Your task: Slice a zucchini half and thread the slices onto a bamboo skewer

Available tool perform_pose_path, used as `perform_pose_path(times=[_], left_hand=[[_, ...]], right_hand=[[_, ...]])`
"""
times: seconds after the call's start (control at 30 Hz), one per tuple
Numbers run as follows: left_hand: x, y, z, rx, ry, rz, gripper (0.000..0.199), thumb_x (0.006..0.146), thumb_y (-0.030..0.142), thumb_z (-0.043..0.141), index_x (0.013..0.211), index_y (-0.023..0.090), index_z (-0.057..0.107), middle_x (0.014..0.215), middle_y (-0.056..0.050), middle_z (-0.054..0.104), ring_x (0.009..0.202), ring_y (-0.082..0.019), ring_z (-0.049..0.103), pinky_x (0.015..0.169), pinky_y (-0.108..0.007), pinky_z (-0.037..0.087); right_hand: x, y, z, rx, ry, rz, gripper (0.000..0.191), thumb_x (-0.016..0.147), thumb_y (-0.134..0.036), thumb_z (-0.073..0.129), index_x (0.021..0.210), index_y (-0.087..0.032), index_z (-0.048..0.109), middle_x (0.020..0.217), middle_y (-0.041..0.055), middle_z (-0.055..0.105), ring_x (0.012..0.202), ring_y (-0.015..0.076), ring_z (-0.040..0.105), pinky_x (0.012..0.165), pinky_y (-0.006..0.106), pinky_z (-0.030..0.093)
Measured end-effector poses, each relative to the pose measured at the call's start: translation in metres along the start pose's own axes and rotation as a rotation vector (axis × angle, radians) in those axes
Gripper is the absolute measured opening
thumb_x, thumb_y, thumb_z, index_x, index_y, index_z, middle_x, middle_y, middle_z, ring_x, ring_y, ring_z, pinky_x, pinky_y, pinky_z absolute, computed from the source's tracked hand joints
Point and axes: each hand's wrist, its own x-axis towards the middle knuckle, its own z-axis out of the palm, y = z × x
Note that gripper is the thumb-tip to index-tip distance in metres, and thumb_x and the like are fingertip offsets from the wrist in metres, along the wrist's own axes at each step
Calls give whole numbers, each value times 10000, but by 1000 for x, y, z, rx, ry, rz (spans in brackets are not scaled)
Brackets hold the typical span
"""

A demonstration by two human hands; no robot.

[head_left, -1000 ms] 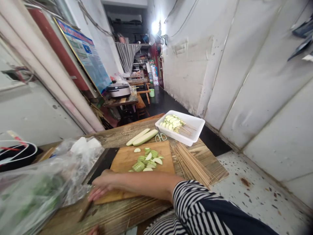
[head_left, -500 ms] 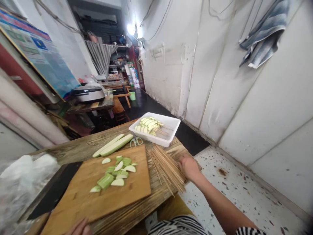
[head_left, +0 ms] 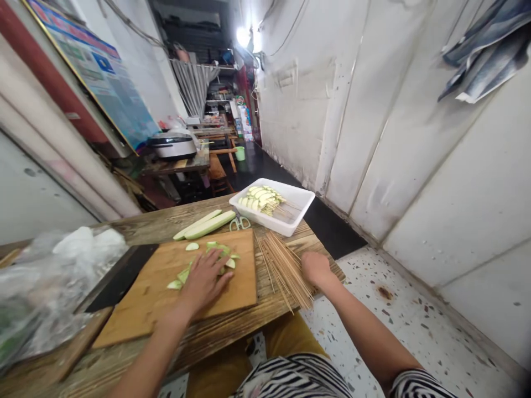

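Note:
My left hand reaches over the cutting board with fingers spread on the pale green zucchini slices, hiding many of them. I see nothing gripped in it. At the table's right side my right hand is closed, against the right edge of a fanned bundle of bamboo skewers. Its fingertips are hidden, so what they hold cannot be made out. Beyond the board lie long zucchini halves. A white tray behind the skewers holds skewered slices.
A cleaver with a dark blade and wooden handle lies along the board's left side. Further left are crumpled clear plastic bags. Pale-handled scissors lie by the tray. The table's right edge drops to a speckled floor.
My left hand has come up from the board's near edge onto the zucchini slices. My right hand stays beside the skewers. The view has shifted slightly left.

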Motion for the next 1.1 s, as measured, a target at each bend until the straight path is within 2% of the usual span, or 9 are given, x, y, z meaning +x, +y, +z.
perform_pose_path(times=[0.1, 0.23, 0.4, 0.53, 0.63, 0.77, 0.9, 1.0, 1.1], left_hand=[[6, 6, 8, 40, -58, -22, 471, 857, 457, 424, 1263, 233, 507, 1373, -110, 464, 1313, -264, 338, 1082, -485, 186], [8, 7, 13, 67, -54, -79, 482, 856, 460, 420, 1272, 232, 507, 1389, -115, 443, 1324, -274, 316, 1078, -480, 186], [6, -14, 14, 75, -58, -38, 460, 841, 468, 443, 1216, 227, 557, 1371, -123, 460, 1313, -283, 331, 1069, -473, 216], [6, -31, 10, 42, -58, 54, 455, 832, 445, 466, 1210, 209, 559, 1350, -133, 477, 1292, -278, 358, 1064, -460, 240], [7, -35, 5, 30, -65, 70, 463, 825, 445, 482, 1218, 212, 553, 1362, -142, 458, 1301, -291, 340, 1064, -474, 236], [8, -32, -1, 29, -117, 26, 415, 829, 409, 495, 1186, 216, 576, 1373, -152, 444, 1315, -305, 320, 1062, -503, 221], [13, -31, -1, -21, -151, -18, 299, 822, 338, 519, 1068, 203, 622, 1337, -140, 489, 1282, -292, 374, 1038, -489, 272], [16, -26, -1, -106, -91, -31, 244, 797, 337, 552, 969, 181, 625, 1266, -144, 552, 1212, -283, 454, 1009, -450, 325], [12, -16, -1, -178, 39, -161, 214, 809, 338, 526, 936, 196, 622, 1047, -112, 667, 1000, -256, 592, 893, -400, 424]], right_hand=[[0, 5, 2, -14, 17, 3, 270, 898, -289, 568, 1107, -118, 569, 1084, 87, 597, 902, 192, 612, 766, 372, 516], [-4, 16, 7, -4, 74, 19, 170, 902, -242, 553, 976, -100, 609, 946, 70, 639, 839, 181, 627, 748, 357, 506], [-17, 28, 9, 107, 220, -6, 130, 837, -78, 477, 825, -79, 606, 784, 132, 650, 751, 242, 636, 647, 325, 458], [-28, 36, 12, 265, 335, -46, 119, 807, -84, 478, 732, -138, 553, 734, 84, 620, 715, 206, 602, 637, 281, 427], [-38, 38, 14, 406, 372, -81, 110, 831, -137, 472, 737, -169, 521, 683, 29, 592, 632, 157, 573, 601, 243, 424], [-52, 30, 15, 633, 334, -161, 118, 877, -220, 441, 800, -193, 526, 639, -22, 565, 545, 119, 534, 524, 205, 416], [-66, 13, 17, 965, 162, -237, 144, 886, -271, 445, 797, -196, 528, 600, -31, 531, 517, 129, 506, 474, 213, 395], [-72, -3, 21, 884, 200, -279, 139, 883, -247, 444, 778, -190, 513, 623, -14, 552, 538, 139, 523, 514, 235, 401], [-69, -21, 26, 796, 274, -291, 129, 905, -205, 388, 832, -182, 492, 689, 10, 597, 592, 148, 564, 578, 249, 417]])
